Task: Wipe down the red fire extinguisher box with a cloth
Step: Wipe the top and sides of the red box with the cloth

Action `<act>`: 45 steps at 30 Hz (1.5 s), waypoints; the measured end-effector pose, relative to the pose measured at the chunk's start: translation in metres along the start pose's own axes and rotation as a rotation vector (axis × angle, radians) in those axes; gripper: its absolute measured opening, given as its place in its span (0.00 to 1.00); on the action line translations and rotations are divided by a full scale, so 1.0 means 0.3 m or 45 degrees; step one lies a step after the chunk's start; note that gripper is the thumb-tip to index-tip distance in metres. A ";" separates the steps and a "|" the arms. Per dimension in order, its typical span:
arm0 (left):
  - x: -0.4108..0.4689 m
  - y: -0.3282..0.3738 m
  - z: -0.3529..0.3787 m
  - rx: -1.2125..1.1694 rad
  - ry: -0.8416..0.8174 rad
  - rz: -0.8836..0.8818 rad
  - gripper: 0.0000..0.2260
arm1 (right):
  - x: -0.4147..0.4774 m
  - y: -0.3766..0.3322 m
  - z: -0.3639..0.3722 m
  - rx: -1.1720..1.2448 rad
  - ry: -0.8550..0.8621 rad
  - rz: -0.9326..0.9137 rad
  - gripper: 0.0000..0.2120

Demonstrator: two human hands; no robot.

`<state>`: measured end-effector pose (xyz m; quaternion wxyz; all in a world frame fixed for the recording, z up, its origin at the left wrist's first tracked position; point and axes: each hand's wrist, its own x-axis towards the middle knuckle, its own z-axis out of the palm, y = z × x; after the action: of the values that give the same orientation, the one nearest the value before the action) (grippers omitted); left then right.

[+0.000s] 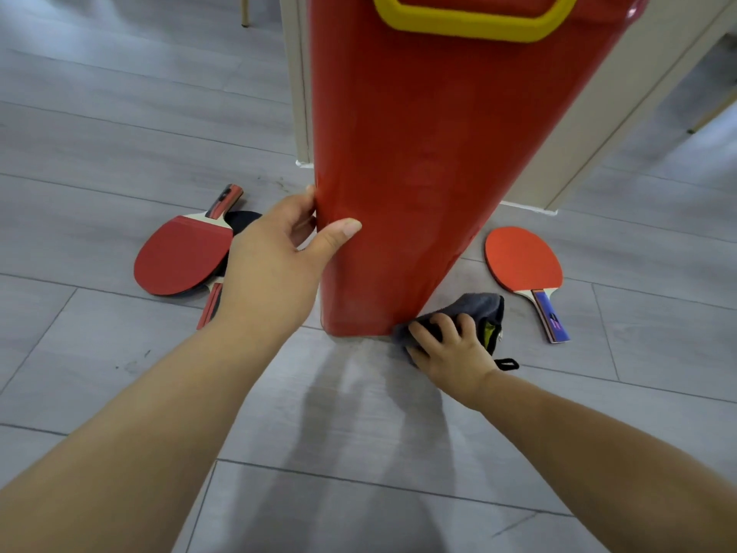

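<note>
Nearest me I see pale grey plank floor (359, 453). My right hand (454, 353) has its grip curled over a dark grey cloth (478, 309), which touches the bottom right corner of the tall glossy red box (418, 153). My left hand (275, 253) clasps the box's left edge. Red paddles (179, 257) lie left of the box, and a beige pillar (598, 133) stands behind it.

Grey floor (119, 113): red box (418, 173), cloth (483, 308), R paddle (524, 261); prob. two stacked paddles (179, 257) L.
</note>
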<state>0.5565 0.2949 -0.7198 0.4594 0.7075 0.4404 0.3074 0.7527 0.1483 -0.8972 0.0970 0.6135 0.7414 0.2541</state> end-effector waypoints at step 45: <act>0.044 0.551 -0.195 0.053 0.066 0.464 0.32 | 0.254 0.618 -0.975 1.516 0.623 0.690 0.36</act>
<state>0.5692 0.2977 -0.5443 0.3698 0.7767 0.3230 0.3945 0.7616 0.1679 -0.5433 -0.4922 0.6509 0.5759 -0.0493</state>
